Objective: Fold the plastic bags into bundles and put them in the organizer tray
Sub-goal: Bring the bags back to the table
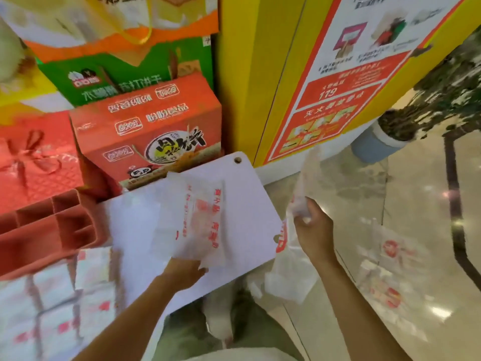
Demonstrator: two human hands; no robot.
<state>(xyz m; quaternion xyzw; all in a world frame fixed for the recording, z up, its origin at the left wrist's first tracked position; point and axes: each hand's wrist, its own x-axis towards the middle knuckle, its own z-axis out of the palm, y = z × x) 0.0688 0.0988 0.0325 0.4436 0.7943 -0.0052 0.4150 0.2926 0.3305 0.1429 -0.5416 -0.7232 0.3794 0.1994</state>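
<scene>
On the white board, a flattened plastic bag with red print is laid lengthwise, its far end towards the boxes and its near end at the board's near edge. The near end of this bag is gripped by the left hand, fingers curled onto the plastic; the exact pinch is blurred. Off the board's right edge, a second loose plastic bag is held in the air by the right hand, which is closed round its middle, so that one part is drawn up towards the poster and the rest hangs below the hand, beside the board's corner. The two hands are kept apart, one bag in each. The red organizer tray is seen at the left, just beside the board's left edge, with its divided compartments facing up. Stacks of white bags with red marks are piled below the tray, at the lower left; detail is blurred. Behind the board an orange-red food box is stood, with a green box above it and a red gift bag to the left. A yellow pillar carrying a red and white poster is seen at the right, and a plant pot is set on the glossy floor beyond it. More red-printed plastic is seen on the floor to the right, too blurred to be told apart.
</scene>
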